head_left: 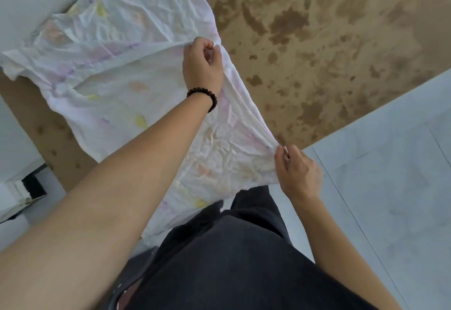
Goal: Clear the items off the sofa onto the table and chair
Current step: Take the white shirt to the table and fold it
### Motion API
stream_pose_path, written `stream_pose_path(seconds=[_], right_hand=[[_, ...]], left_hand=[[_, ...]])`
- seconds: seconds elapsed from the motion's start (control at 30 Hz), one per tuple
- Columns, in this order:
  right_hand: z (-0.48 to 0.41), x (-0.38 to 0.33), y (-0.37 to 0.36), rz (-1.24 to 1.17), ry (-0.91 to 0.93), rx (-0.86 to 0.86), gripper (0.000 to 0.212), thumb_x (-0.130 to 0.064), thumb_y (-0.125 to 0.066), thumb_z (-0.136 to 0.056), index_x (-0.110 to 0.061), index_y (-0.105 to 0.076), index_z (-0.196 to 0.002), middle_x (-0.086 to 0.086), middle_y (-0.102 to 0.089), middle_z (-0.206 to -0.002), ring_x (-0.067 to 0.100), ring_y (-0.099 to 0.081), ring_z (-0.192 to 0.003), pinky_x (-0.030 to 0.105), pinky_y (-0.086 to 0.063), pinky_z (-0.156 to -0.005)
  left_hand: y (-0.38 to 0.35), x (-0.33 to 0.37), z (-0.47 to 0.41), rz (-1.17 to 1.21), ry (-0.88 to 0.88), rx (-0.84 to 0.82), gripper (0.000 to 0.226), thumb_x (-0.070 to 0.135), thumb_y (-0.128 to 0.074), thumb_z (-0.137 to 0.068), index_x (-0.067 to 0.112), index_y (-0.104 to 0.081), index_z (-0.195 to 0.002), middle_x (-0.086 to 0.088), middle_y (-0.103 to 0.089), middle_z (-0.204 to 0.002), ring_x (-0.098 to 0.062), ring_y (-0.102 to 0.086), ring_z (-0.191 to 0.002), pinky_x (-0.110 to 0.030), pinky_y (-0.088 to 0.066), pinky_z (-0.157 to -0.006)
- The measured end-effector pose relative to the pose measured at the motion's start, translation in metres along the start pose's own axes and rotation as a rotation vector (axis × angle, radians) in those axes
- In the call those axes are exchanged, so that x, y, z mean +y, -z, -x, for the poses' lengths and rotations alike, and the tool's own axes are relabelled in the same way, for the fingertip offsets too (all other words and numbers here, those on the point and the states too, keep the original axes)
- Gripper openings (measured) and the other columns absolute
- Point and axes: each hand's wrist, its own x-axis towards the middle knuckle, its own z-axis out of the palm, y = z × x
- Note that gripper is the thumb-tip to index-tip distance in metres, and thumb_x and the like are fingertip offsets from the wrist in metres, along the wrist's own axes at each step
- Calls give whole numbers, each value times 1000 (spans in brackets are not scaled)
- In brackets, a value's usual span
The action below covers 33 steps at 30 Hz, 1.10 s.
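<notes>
The left hand [202,65], a beaded bracelet [203,97] at its wrist, gripped a bunched edge of the thin, crumpled white sheet [117,48]. The right hand [297,170] pinched the same edge nearer the body. Blotched pale pink and yellow, the sheet stretched above a mottled brown rug [317,29], its long axis running from upper left toward the person.

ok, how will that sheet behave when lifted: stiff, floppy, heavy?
Likely floppy: the sheet is creased all over and puckers where the left hand and right hand grip its edge. Probably light for its size, since finger grips alone seem to hold it stretched. The loose far part may drag.
</notes>
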Motion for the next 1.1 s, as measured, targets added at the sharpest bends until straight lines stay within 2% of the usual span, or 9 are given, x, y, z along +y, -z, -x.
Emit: stream_pose_path(seconds=[0.2,0.4,0.43,0.5,0.57,0.7,0.77,0.87,1.1], right_hand=[[-10,6,1,11,-20,-91,30,-49,-48,-91,-24,-40,-77,-11,-50,-68,24,-45,-56,29,-34,-57],[-27,0,14,190,75,-245,25,-47,-47,-75,-25,-49,-65,-12,-53,-68,14,-48,-55,22,-25,-50],[-30,-3,17,210,82,-279,24,-45,-46,-74,-24,-48,-63,-11,-52,-67,12,-46,-54,22,-25,-50],[-36,-13,24,268,81,-359,22,-41,-47,-73,-22,-51,-63,-9,-52,-64,10,-43,-53,23,-26,-50],[-43,-25,34,369,80,-452,19,-38,-50,-72,-21,-57,-68,-8,-54,-62,12,-45,-53,23,-28,-50],[-61,-55,60,561,125,-544,22,-29,-58,-73,-20,-61,-93,-4,-60,-79,18,-54,-64,23,-31,-51],[-72,-79,69,550,183,-504,28,-25,-60,-78,-14,-48,-101,2,-56,-94,23,-55,-74,27,-35,-57],[-89,-125,64,399,368,-387,24,-20,-54,-89,-12,-48,-111,7,-51,-109,28,-59,-91,32,-39,-64],[-109,-243,17,275,752,-161,31,-19,-45,-100,-16,-55,-130,6,-52,-128,26,-52,-110,34,-45,-78]], left_hand=[[-24,-5,1,-155,17,-224,10,22,-57,-91,15,-65,-90,4,-65,-81,-9,-57,-74,-19,-45,-69],[-25,9,-10,-12,-49,-198,14,12,-59,-86,10,-68,-76,4,-60,-71,-9,-50,-64,-19,-43,-63],[-25,10,-9,-43,-108,-257,18,5,-53,-84,-2,-58,-69,1,-49,-63,-13,-41,-59,-25,-37,-58],[-22,11,-9,-117,-240,-412,19,-9,-37,-75,1,-31,-60,-8,-26,-63,-19,-22,-63,-31,-21,-57],[-14,13,-12,-170,-274,-521,27,-13,-29,-69,12,-24,-59,-7,-21,-66,-19,-20,-67,-28,-17,-57],[6,6,-13,-3,-52,-670,18,-9,-36,-83,5,-39,-72,-3,-38,-74,-16,-36,-69,-24,-35,-66],[25,-4,-11,176,76,-560,29,-1,-48,-88,21,-66,-94,7,-58,-83,-6,-54,-75,-17,-45,-79],[61,-31,-19,130,106,-284,20,14,-56,-92,24,-70,-100,14,-67,-94,8,-59,-77,-10,-47,-77],[164,-121,-48,-281,242,108,28,14,-48,-93,18,-58,-119,-5,-59,-116,-23,-60,-94,-32,-48,-73]])
